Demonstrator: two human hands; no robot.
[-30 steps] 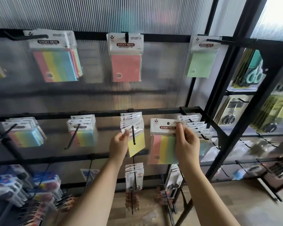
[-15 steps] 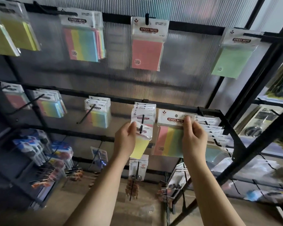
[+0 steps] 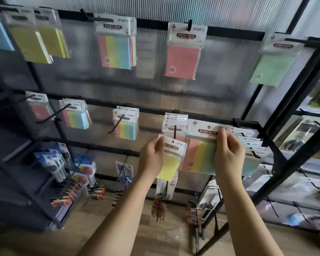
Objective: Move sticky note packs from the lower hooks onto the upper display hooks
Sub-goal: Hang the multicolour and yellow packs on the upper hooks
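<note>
Pinching header cards keeps the punch holes free: left hand (image 3: 151, 156) grips the yellow pack (image 3: 169, 166), right hand (image 3: 228, 154) the striped pack (image 3: 199, 154), upper hooks (image 3: 189, 24) at twelve o'clock.

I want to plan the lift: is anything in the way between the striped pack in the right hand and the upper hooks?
Nothing visible blocks it. The right hand holds the striped pack free of its hook, and only bare ribbed panel lies between it and the upper striped packs.
</note>
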